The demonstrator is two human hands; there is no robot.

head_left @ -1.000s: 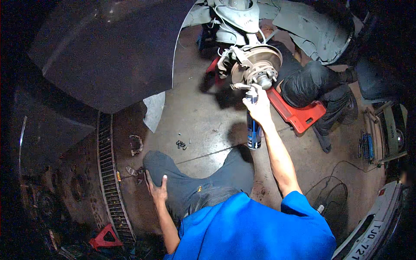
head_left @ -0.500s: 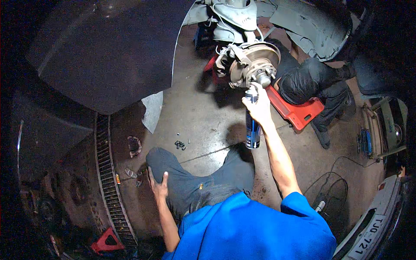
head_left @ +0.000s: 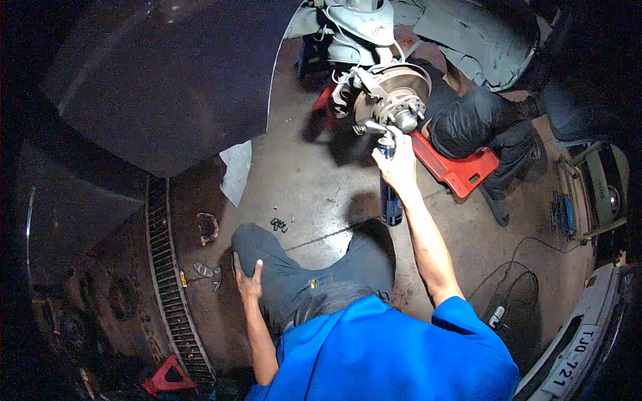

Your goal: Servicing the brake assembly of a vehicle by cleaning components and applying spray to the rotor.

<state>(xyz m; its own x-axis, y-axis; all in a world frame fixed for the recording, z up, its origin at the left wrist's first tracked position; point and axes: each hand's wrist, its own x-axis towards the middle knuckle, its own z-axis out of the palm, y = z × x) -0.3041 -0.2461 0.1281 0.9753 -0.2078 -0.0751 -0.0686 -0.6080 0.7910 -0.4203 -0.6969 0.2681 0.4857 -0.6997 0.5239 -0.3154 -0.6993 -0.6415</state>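
Clearest lettering from where I stand: the plate (head_left: 569, 361) on the pale vehicle bumper (head_left: 600, 287), lower right; bold dark characters on white, one group of letters, then one of digits, running slantwise down its length. Second: the grey-green panel (head_left: 605, 179) further up the right side; short row of pale letters, small and blurred, word not made out. Third: the blue spray can (head_left: 390, 204); light print low on its body, too small to read, upper part covered by the right grip (head_left: 397, 159). Fourth: the light grey suspension part (head_left: 376, 27); faint dark marks, possibly writing, not legible.
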